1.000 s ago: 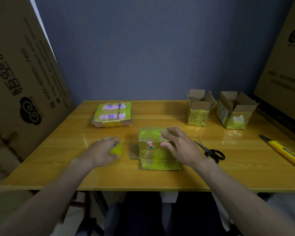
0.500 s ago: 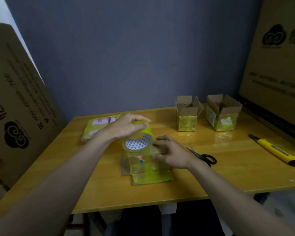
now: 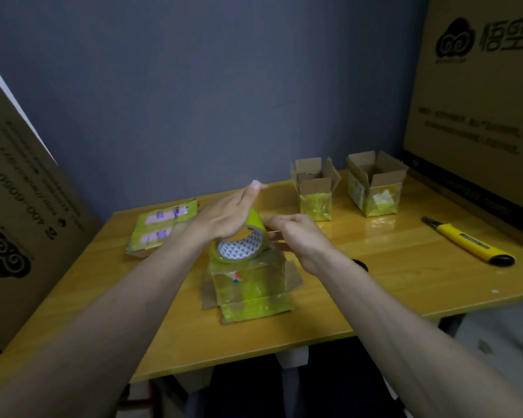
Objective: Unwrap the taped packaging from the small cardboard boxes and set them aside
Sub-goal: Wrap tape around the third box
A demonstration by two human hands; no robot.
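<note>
Taped box: the small box (image 3: 249,285) sits nearest the table's (image 3: 375,285) front edge, its lower flaps splayed flat on the wood, which probably keeps it steady while both hands work above it.
Tape roll: a yellow-green roll (image 3: 242,241) is held tilted just over the box top, its patterned core facing the camera.
Left hand: the left hand (image 3: 227,215) grips the roll from above, fingers arched over its rim, likely to hold it steady.
Right hand: the right hand (image 3: 296,233) pinches at the roll's edge, seemingly at the loose tape end; the contact is too blurred to confirm.
Scissors: only a dark bit (image 3: 361,264) shows behind the right wrist.
Knife: a yellow utility knife (image 3: 468,244) lies on the right, within reach.
Flat parcel: a taped parcel (image 3: 162,224) waits at back left.
Open boxes: two (image 3: 314,188) (image 3: 375,182) stand at the back, flaps up, apparently set aside.
</note>
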